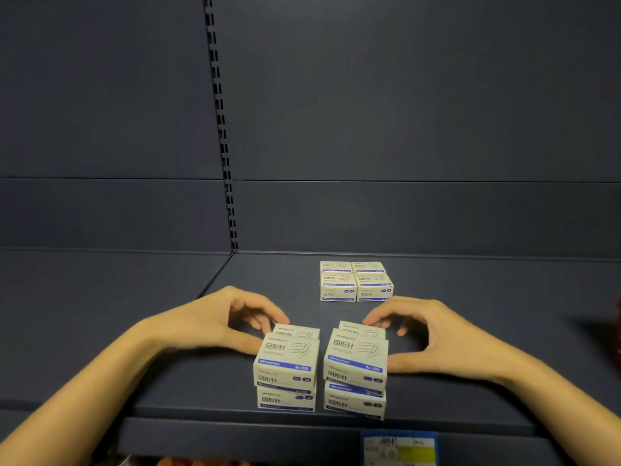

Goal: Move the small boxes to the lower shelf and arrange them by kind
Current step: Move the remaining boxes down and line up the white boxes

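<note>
Dark blue-grey shelving is filling the view, with a slotted upright (pixel 221 136) running down the back panel (pixel 403 112) to the shelf (pixel 168 381). Small white paper-clip boxes with blue bands are sitting on this shelf in three clusters. A far group of boxes (pixel 356 282) is standing near the back panel, two across and stacked. Close to the front edge, a left stack (pixel 285 368) and a right stack (pixel 356 368) are standing side by side, slightly apart, each two boxes high with more boxes just behind. The left hand (pixel 232 324) is cupping the left stack, thumb against its side and curled fingers at the rear. The right hand (pixel 433 334) is gripping the right stack likewise. A price label (pixel 400 447) is hanging on the shelf's front lip.
</note>
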Demonstrator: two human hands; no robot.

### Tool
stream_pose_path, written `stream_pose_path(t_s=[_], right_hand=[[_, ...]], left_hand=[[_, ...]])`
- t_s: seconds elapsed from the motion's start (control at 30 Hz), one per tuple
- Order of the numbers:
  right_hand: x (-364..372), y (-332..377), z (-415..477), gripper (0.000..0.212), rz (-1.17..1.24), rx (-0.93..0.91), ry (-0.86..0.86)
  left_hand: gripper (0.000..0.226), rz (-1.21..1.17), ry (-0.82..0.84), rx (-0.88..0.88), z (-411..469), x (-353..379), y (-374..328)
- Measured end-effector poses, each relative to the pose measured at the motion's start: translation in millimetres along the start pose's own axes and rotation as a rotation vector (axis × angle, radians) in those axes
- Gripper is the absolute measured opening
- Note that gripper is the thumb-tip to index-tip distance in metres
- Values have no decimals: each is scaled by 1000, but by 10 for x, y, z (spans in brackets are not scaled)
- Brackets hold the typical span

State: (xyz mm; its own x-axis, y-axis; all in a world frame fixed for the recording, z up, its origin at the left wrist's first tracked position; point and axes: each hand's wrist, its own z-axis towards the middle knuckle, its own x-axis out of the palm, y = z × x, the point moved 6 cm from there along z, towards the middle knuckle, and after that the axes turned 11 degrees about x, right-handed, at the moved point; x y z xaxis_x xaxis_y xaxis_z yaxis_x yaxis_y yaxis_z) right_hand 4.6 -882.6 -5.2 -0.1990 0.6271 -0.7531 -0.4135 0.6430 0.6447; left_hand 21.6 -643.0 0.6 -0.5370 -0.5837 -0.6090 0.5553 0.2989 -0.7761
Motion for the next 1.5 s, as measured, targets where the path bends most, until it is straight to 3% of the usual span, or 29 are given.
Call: stream_pose_path(t_s=[0.2, 0.37, 0.5, 0.73, 1.03, 1.23, 1.37, 1.5], right_hand=[[-11, -1, 18, 30, 25, 5, -68], [-273, -236, -3, 33, 207, 109, -217], [-391, -384, 26, 34, 215, 169, -290], [-382, -523, 78, 35, 224, 240, -267], [-297, -505, 186, 36, 228, 229, -284], [-277, -428, 189, 36, 37, 171, -353], [-314, -355, 85, 24, -15, 141, -424], [-319, -109, -77, 12, 45, 47, -442]], left_hand=[[33, 19, -49, 12, 47, -5, 12], [35, 16, -153, 11, 225, -18, 3], [34, 61, -205, -21, 442, 39, 56], [31, 35, -357, -14, 597, 88, 185], [31, 88, -433, -16, 598, 81, 231], [27, 142, -428, -19, 592, 106, 136], [18, 17, -523, 13, 444, 17, -15], [22, -12, -365, 94, 123, -31, -236]])
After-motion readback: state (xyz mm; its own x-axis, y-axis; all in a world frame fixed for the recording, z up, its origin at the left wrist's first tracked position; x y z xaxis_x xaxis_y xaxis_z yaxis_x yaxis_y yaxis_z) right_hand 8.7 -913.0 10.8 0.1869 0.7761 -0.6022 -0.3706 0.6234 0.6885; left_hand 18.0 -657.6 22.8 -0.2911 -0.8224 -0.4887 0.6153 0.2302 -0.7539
